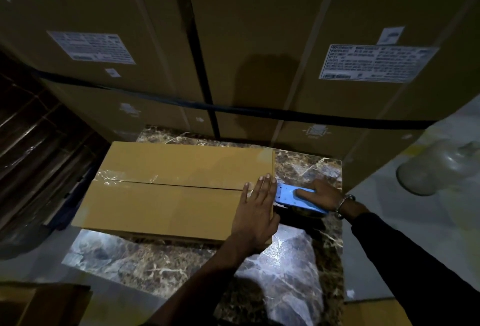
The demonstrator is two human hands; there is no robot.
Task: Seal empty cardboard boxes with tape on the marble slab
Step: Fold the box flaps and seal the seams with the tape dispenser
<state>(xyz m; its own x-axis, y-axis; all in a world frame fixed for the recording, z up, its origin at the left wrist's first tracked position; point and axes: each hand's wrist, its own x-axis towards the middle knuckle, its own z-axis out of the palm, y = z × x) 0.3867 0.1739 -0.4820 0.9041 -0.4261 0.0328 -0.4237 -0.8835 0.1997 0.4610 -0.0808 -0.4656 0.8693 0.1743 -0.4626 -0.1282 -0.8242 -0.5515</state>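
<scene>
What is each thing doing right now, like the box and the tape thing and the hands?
cardboard box: flaps closed, lying flat on the marble slab, clear tape along the far left of its seam.
tape dispenser: blue, at the box's right end, gripped.
left hand: open, palm pressed flat on the box top.
right hand: closed around the dispenser.
big cartons: stacked behind, strapped, labelled.

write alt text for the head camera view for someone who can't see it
A left hand presses flat on the right end of a cardboard box on a marble slab, while the right hand holds a blue tape dispenser at the box's edge. Large labelled cartons stand behind.
</scene>
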